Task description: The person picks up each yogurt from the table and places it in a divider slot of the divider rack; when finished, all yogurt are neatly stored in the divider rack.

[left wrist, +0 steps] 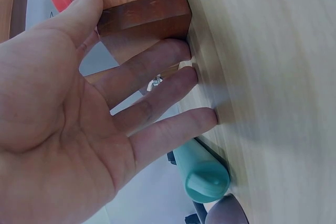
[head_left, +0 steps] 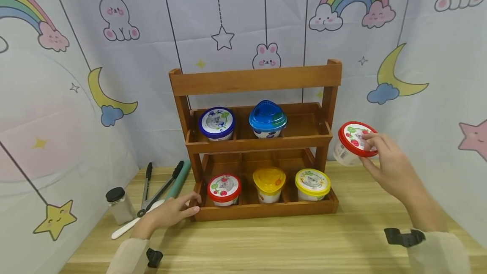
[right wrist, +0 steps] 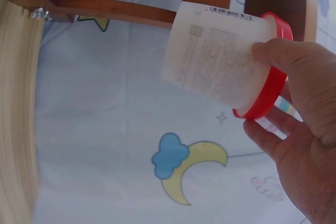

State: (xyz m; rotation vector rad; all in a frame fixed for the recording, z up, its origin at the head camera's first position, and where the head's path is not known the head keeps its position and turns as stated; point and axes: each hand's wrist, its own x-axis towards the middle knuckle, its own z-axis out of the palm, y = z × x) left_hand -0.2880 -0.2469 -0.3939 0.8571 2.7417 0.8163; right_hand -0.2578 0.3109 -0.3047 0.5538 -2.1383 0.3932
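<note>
We see the two-tier brown wooden rack [head_left: 255, 138] mid-table [head_left: 304, 244]; at its nine o'clock metal tongs [head_left: 154, 189], at three o'clock the held red-lidded white cup [head_left: 351, 143].

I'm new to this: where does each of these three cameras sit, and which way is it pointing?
Head: worn on the head, looking forward and down at the two-tier wooden rack on the light wooden table; both hands and sleeves show.
Left wrist: under the left hand, looking along its straight fingers touching the rack's base; a teal cylinder lies beyond.
Right wrist: beside the right hand, which grips a red-lidded white plastic cup.
Shared: head and right-wrist views both show that cup.
</note>
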